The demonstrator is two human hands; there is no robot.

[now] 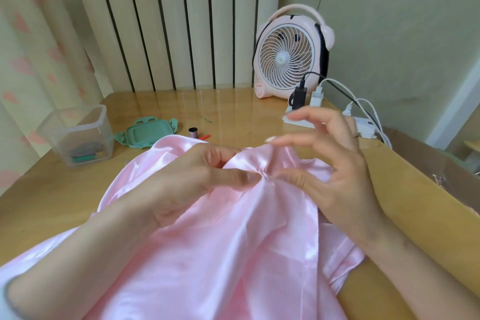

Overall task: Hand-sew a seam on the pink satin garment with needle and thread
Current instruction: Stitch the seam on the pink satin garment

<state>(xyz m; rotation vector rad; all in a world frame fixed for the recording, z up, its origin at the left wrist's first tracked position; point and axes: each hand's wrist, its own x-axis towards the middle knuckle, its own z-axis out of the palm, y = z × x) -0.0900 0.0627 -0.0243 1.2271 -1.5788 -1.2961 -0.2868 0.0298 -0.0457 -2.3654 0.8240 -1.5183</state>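
The pink satin garment [233,241] lies bunched across the wooden table [233,109] and over my lap. My left hand [192,182] pinches a raised fold of the satin between thumb and curled fingers. My right hand [335,171] is just right of that fold. Its thumb tip touches the fabric beside my left thumb, while its other fingers are spread and lifted above the cloth. Needle and thread are too fine to make out. A small spool of thread [193,133] stands behind the garment, next to a red object [205,136].
A clear plastic box [78,135] with sewing bits sits at the left, its green lid [146,135] beside it. A pink desk fan [291,52] and a white power strip [363,125] with cables stand at the back right. A cardboard box edge [428,169] rises at the right.
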